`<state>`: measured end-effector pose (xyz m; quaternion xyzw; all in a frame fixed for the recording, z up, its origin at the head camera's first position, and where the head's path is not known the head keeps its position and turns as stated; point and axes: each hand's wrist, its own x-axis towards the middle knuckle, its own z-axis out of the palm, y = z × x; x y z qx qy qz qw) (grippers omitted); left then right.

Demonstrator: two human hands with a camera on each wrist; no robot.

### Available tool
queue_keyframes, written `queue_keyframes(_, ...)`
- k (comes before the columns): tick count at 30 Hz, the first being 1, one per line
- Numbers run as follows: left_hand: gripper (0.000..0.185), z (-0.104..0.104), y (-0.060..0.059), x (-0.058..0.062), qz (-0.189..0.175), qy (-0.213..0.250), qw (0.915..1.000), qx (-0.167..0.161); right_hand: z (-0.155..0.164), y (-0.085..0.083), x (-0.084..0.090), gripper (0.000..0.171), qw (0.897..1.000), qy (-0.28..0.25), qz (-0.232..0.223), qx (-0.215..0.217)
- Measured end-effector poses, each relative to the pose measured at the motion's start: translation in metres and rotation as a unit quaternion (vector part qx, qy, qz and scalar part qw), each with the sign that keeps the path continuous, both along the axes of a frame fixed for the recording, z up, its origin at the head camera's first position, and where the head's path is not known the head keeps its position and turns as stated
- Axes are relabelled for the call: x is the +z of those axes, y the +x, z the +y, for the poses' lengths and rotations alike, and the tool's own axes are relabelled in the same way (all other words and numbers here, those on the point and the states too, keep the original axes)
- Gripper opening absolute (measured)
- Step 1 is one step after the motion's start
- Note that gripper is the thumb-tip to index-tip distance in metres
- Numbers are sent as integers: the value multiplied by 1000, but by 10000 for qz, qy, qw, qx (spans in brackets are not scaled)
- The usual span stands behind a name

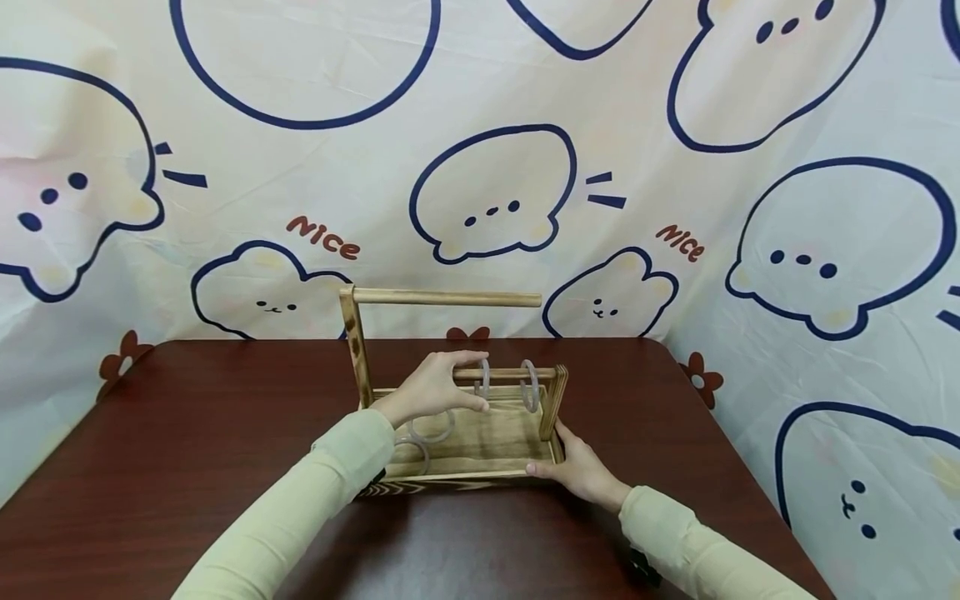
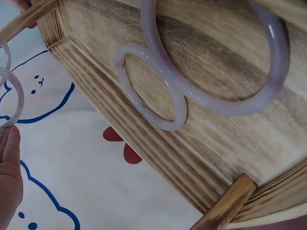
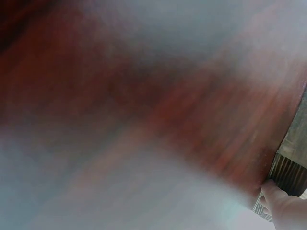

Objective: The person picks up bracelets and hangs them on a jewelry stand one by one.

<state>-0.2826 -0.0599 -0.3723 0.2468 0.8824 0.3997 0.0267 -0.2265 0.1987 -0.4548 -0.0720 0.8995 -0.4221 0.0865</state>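
Note:
A wooden rack with a shallow tray stands on the table, two rods above it at different heights. On the lower rod hang two pale, glassy bangles. My left hand holds the left bangle, fingers at its top and thumb at its bottom; the other bangle hangs farther right. Inside the tray lie two more pale lilac bangles, one larger bangle overlapping a smaller bangle in the left wrist view. With thumb inside the rim, my right hand grips the tray's right front corner.
The upper rod extends right from a tall left post, its right end free. A short post carries the lower rod. Dark red-brown table surrounds the rack. Behind stands a printed cloth backdrop.

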Motion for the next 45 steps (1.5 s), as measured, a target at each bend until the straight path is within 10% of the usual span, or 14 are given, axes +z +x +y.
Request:
queue_keyframes(15,88,0,-1,4,95,-472,9988,-81,-1,-2,1,103,10000,-24,-32,2)
queue_keyframes(35,60,-13,9,19,384,242,9990,-53,-1,-2,3,105,9999,109,-68,13)
queue_keyframes(45,47,-33,32,11,551,597,9960,373,-2,0,0,104,9999,93,-134,-37)
